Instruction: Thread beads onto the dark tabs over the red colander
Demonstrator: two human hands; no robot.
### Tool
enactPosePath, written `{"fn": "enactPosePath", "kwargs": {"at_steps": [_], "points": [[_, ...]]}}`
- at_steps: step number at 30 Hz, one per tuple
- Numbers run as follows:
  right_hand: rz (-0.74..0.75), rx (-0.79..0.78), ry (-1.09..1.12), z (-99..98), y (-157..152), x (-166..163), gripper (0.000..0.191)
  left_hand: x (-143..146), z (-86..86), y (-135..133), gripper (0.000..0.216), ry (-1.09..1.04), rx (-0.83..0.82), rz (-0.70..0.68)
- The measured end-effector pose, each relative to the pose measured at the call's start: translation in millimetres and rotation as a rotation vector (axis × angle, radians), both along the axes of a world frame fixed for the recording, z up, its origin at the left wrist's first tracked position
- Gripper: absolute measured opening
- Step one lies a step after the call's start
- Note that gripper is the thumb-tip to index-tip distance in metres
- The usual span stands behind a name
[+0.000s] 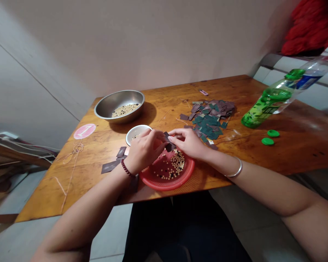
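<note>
Over the far rim of a red plastic basket (pixel 168 187), both hands meet at a small dark brown piece of sheet (pixel 169 146). My left hand (pixel 147 149), with a beaded bracelet at the wrist, is closed on its left side. My right hand (pixel 188 142), with a silver bangle further up the arm, pinches it from the right. Loose pale and black beads (pixel 177 163) lie in the basket. Just beyond my left hand is a small white bowl (pixel 129 136) with some beads, partly hidden by that hand. Larger dark brown pieces (pixel 110 166) lie beside my left wrist.
A steel bowl (pixel 101 111) of beads stands at the back left. Behind my right hand is a pile of green and brown pieces (pixel 207 120). Two plastic bottles, one a green bottle (pixel 272 102), stand right, near green caps (pixel 268 141). Thread (pixel 71 171) trails at left.
</note>
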State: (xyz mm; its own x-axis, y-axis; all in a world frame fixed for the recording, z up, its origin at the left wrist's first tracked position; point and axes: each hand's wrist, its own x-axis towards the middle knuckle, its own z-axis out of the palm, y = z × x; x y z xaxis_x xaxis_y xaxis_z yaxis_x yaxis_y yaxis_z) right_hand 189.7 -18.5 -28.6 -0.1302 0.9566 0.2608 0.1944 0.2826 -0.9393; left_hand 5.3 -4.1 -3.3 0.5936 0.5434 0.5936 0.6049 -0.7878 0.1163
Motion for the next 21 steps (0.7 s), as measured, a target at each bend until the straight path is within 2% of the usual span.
{"fn": "enactPosePath", "kwargs": {"at_steps": [21], "points": [[-0.011, -0.019, 0.017, -0.4, 0.4, 0.4, 0.017, -0.6, -1.8, 1.4, 0.032, -0.005, -0.003, 0.018]]}}
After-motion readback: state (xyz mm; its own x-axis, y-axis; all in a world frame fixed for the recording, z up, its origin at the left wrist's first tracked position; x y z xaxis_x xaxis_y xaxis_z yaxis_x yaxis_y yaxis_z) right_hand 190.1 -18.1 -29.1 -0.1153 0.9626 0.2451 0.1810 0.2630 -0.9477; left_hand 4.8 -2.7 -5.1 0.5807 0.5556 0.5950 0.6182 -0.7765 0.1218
